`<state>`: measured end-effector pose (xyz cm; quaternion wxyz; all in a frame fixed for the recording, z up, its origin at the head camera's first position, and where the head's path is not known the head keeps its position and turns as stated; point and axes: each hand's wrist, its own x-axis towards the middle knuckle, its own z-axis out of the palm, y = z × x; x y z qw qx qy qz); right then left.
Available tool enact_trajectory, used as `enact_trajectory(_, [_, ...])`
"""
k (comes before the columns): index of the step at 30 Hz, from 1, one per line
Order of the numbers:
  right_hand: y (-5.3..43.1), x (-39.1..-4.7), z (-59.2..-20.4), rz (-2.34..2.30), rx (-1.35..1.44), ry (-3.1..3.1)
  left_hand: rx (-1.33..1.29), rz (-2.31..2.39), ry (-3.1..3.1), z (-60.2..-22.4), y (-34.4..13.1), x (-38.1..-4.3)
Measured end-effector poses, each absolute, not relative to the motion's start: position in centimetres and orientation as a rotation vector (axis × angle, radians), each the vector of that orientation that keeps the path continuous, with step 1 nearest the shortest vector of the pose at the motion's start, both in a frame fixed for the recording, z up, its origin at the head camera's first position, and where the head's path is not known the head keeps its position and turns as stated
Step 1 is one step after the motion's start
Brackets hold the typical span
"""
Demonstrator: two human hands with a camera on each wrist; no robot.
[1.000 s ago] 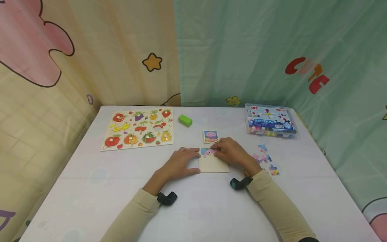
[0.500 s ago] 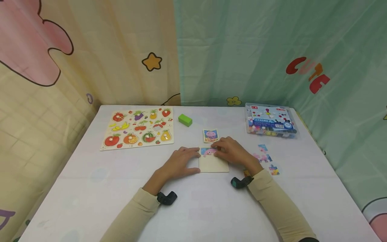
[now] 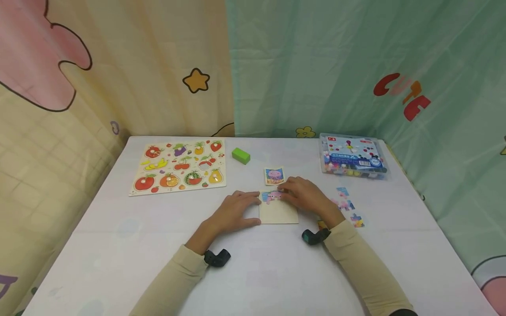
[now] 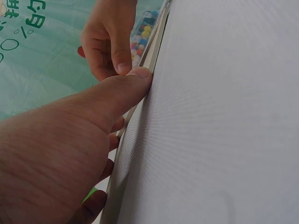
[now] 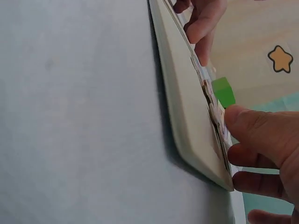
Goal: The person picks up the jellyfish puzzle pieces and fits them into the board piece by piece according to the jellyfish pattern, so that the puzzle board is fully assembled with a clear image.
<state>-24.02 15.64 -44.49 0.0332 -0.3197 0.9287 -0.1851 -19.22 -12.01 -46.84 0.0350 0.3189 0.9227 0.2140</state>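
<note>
A square wooden puzzle board (image 3: 278, 214) lies mid-table, with jigsaw pieces (image 3: 265, 197) showing blue and pink along its far edge. My left hand (image 3: 234, 213) rests at the board's left side, fingertips and thumb spread along that edge. With thumb and index finger, my right hand (image 3: 303, 195) pinches a pink jigsaw piece (image 3: 276, 195) at the far edge, beside the piece in the corner; my fingers partly cover it. The right wrist view shows the right thumb (image 5: 238, 122) against the pieces and other fingers by the board's edge. Just beyond lies a small picture card (image 3: 274, 176).
Loose jigsaw pieces (image 3: 345, 204) lie right of the board, and an orange piece (image 3: 322, 224) sits partly under the right wrist. A fruit puzzle (image 3: 179, 166) is at the back left, a green block (image 3: 241, 156) at the back middle, a clear plastic box (image 3: 353, 156) at the back right.
My right fingers have shifted slightly right along the far edge, and more of the pink piece shows beside them. The left hand stays at the board's left edge.
</note>
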Motion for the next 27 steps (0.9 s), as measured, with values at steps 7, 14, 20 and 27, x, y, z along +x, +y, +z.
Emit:
enact_trajectory(7, [15.42,-24.02,-44.57,-0.56,-0.987,2.861,0.976,0.659,2.842,-46.91,-12.1,-19.17])
enact_trajectory(14, [15.47,-24.09,-44.98,-0.575,-0.998,2.885,0.981,0.672,2.836,-46.86,-12.11,-19.21])
enact_trajectory(20, [15.46,-24.04,-45.0,-0.585,-0.999,2.876,0.975,0.672,2.832,-46.89,-12.05,-19.24])
enact_trajectory(27, [15.03,-24.05,-45.01,-0.535,-0.968,2.897,0.977,0.683,2.829,-46.89,-12.04,-19.26])
